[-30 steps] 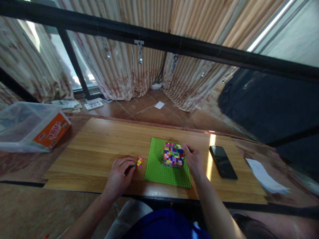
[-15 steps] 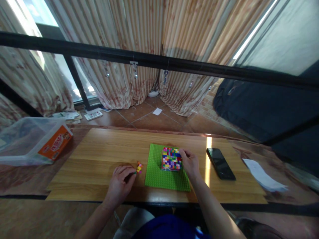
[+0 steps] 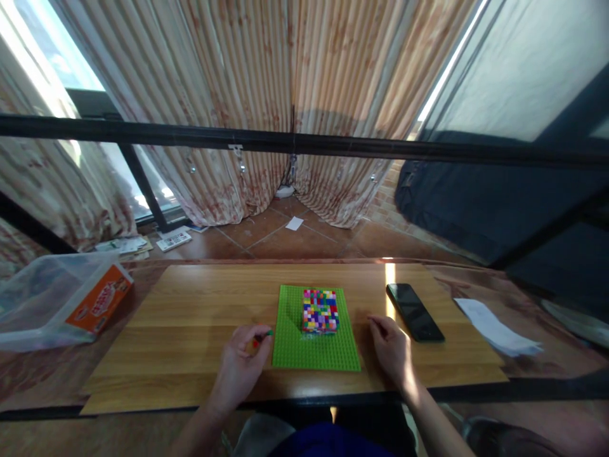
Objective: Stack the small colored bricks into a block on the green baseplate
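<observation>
My left hand [image 3: 242,358] is pinched at the left edge of the green studded baseplate [image 3: 290,352], with a small green toy brick [image 3: 270,332] at its fingertips. A few loose small bricks [image 3: 255,343], one of them red, show between and beneath its fingers, partly hidden. On the baseplate stands a block built of many tiny multicoloured bricks [image 3: 320,311]. My right hand [image 3: 392,349] rests on the table right of the baseplate, apart from the block. Its fingers are curled closed, and no brick is visible at their tips.
A black phone [image 3: 415,312] lies right of my right hand on the wooden table [image 3: 190,317]. White papers [image 3: 497,327] lie past the table's right edge. A clear plastic bin [image 3: 47,292] with an orange label stands at the left. A dark rail [image 3: 333,143] crosses beyond the table.
My right hand has left the multicoloured block and moved right and toward me. My left hand has moved slightly right, over the loose bricks. The camera view has tilted a little.
</observation>
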`<state>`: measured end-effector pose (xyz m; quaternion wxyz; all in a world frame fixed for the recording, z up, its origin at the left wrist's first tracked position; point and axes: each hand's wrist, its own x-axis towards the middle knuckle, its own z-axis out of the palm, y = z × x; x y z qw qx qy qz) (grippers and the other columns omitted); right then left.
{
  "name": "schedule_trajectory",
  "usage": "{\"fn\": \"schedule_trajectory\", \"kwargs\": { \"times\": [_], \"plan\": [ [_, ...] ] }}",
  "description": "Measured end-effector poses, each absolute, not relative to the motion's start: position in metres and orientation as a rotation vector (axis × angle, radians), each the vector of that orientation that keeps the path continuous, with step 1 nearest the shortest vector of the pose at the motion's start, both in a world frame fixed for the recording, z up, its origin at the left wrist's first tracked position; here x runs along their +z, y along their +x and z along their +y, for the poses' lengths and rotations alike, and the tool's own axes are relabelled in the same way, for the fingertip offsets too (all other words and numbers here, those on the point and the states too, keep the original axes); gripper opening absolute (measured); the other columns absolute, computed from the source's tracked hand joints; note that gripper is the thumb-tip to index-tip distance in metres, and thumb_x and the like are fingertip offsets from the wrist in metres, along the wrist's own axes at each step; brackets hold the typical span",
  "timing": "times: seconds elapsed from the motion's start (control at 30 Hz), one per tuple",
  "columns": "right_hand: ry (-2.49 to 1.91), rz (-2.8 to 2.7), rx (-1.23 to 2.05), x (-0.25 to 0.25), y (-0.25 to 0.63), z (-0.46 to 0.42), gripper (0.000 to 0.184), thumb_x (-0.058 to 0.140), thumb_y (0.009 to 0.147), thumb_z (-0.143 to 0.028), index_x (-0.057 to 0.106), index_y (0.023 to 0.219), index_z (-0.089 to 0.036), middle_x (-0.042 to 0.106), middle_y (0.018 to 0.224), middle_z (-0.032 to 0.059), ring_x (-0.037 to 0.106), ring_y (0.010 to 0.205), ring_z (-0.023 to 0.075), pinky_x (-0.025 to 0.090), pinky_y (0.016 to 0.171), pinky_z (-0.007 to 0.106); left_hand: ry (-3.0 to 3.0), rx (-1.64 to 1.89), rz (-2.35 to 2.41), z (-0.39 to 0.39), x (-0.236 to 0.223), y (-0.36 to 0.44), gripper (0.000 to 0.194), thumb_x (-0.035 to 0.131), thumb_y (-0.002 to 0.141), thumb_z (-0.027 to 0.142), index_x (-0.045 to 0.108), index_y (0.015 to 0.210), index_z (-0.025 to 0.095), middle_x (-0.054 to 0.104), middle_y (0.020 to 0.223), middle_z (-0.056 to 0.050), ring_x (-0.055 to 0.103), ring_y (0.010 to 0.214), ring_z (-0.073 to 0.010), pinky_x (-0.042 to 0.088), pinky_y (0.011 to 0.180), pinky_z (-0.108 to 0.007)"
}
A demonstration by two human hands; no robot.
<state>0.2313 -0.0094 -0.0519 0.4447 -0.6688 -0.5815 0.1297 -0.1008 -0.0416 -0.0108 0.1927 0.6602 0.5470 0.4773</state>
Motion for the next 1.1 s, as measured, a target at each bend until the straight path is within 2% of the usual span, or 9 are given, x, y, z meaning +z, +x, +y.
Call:
{"fn": "schedule_trajectory", "kwargs": {
  "times": [0.17,0.43,0.7,0.9,1.1],
  "plan": [
    [-1.679,-1.565,0.165,-0.062,0.227,-0.013,0.036,0.046,0.091,-0.044,0.073,0.089,-0.02,0.072,0.094,0.01,0.067,0.081,0.0216,0.052,0.071,0.032,1.884,1.32,1.446,-0.013,0.007,-0.064,0.01,0.059,0.082,0.026,0.068,0.084,0.022,0.069,0.073,0.0,0.064,0.071,-0.0151,0.052,0.071,-0.029],
    [-1.708,-1.578,0.165,-0.061,0.225,-0.013,0.034,0.045,0.092,-0.04,0.073,0.091,-0.019,0.071,0.095,0.0093,0.068,0.083,0.0205,0.053,0.072,0.03,1.821,1.262,1.396,0.013,0.023,-0.03,0.01,0.058,0.082,0.023,0.067,0.08,0.021,0.069,0.075,0.001,0.064,0.073,-0.0143,0.049,0.073,-0.028],
    [-1.71,-1.565,0.144,-0.064,0.225,-0.013,0.035,0.046,0.092,-0.042,0.073,0.089,-0.02,0.072,0.095,0.0087,0.068,0.082,0.0204,0.053,0.071,0.03,1.799,1.273,1.423,0.019,0.019,-0.022,0.009,0.059,0.08,0.02,0.067,0.078,0.021,0.07,0.074,0.0,0.064,0.073,-0.0151,0.049,0.074,-0.03],
    [-1.709,-1.543,0.158,-0.06,0.224,-0.013,0.033,0.047,0.091,-0.041,0.073,0.089,-0.021,0.071,0.093,0.0081,0.068,0.08,0.0203,0.052,0.071,0.031,1.927,1.243,1.448,0.021,0.023,-0.024,0.019,0.055,0.087,0.023,0.069,0.099,0.024,0.074,0.089,-0.003,0.066,0.086,-0.019,0.046,0.091,-0.041],
    [-1.718,-1.538,0.163,-0.059,0.223,-0.013,0.03,0.048,0.09,-0.039,0.073,0.089,-0.021,0.071,0.094,0.0075,0.067,0.083,0.0197,0.052,0.074,0.03,2.074,1.158,1.483,0.023,0.023,-0.019,0.018,0.052,0.09,0.022,0.067,0.099,0.026,0.075,0.092,0.0,0.067,0.086,-0.0181,0.025,0.11,-0.054]
  ]
}}
